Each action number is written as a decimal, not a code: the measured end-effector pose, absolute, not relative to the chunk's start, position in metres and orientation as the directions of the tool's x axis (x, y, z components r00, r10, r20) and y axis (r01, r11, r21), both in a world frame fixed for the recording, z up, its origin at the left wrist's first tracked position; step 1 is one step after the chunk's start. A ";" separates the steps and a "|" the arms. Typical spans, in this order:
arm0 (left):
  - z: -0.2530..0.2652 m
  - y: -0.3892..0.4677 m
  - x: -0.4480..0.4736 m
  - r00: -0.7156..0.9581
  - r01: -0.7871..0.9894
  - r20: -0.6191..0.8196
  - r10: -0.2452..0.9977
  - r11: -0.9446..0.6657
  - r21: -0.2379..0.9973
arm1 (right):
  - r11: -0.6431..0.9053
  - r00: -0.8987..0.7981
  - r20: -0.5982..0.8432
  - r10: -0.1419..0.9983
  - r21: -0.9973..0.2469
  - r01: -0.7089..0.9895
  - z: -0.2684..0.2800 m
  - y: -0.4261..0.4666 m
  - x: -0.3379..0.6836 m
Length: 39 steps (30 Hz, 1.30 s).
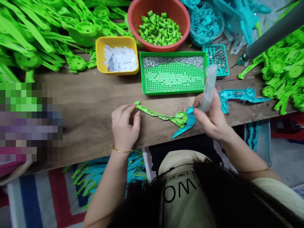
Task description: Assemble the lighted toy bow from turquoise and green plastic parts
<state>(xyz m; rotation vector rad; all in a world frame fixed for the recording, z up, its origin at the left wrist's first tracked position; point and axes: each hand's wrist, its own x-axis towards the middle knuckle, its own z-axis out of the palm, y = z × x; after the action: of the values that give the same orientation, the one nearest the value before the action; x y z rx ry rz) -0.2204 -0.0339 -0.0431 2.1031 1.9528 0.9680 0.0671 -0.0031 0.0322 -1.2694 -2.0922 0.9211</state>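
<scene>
My left hand point(125, 125) rests on the bench with its fingers loosely curved and the thumb apart. Its fingertips touch the tip of a thin lime-green plastic arm point(154, 114), which has a round hub and a wire along it. Joined at the hub end is a turquoise plastic piece point(182, 129) with a pointed tip. Above that piece, my right hand point(211, 117) is closed on a translucent, whitish plastic piece point(209, 85), held upright. The right hand hides part of the turquoise piece behind it.
Behind stand a green tray point(173, 91) of small screws, a yellow tub point(117, 72) of white pieces, a red bowl point(133, 19) of green parts and a turquoise box point(224, 63). A dark screwdriver point(273, 34) hangs at right. Lime-green parts point(30, 25) pile up left. A co-worker sits at left.
</scene>
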 end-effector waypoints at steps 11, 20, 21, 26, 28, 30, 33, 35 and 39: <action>-0.048 -0.023 -0.227 -0.120 0.858 0.252 0.960 -0.027 0.512 | 0.628 -0.696 0.083 0.713 -0.518 0.581 0.015 -0.013 0.034; -0.050 -0.021 -0.231 -0.068 0.861 0.175 0.982 -0.031 0.508 | 0.738 -0.768 0.060 0.638 -0.335 0.586 -0.007 -0.019 0.006; -0.050 -0.020 -0.232 -0.074 0.857 0.166 0.983 -0.022 0.515 | 0.738 -0.768 0.058 0.638 -0.331 0.588 -0.009 -0.019 0.005; -0.049 -0.019 -0.230 -0.110 0.860 0.159 0.981 0.013 0.510 | 0.745 -0.755 0.094 0.648 -0.281 0.605 -0.015 -0.026 0.005; -0.050 -0.018 -0.230 -0.118 0.862 0.159 0.980 0.021 0.507 | 0.737 -0.742 0.101 0.662 -0.269 0.620 -0.013 -0.027 0.010; -0.051 -0.018 -0.230 -0.125 0.860 0.155 0.980 0.029 0.509 | 0.702 -0.713 0.082 0.696 -0.286 0.652 -0.009 -0.027 0.018; -0.052 -0.018 -0.231 -0.125 0.856 0.150 0.981 0.030 0.516 | 0.609 -0.631 0.044 0.775 -0.322 0.725 -0.005 -0.024 0.032; -0.052 -0.018 -0.231 -0.126 0.852 0.150 0.981 0.029 0.523 | 0.567 -0.593 0.036 0.804 -0.346 0.747 -0.005 -0.023 0.039; -0.050 -0.019 -0.231 -0.132 0.852 0.157 0.979 0.031 0.522 | 0.527 -0.573 0.012 0.820 -0.410 0.745 -0.011 -0.022 0.043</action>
<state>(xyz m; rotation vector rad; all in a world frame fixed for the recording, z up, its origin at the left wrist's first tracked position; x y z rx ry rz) -0.2311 -0.0187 -0.0503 1.8874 2.0628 0.7477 0.0431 -0.0222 -0.0107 -1.3308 -2.5617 0.5406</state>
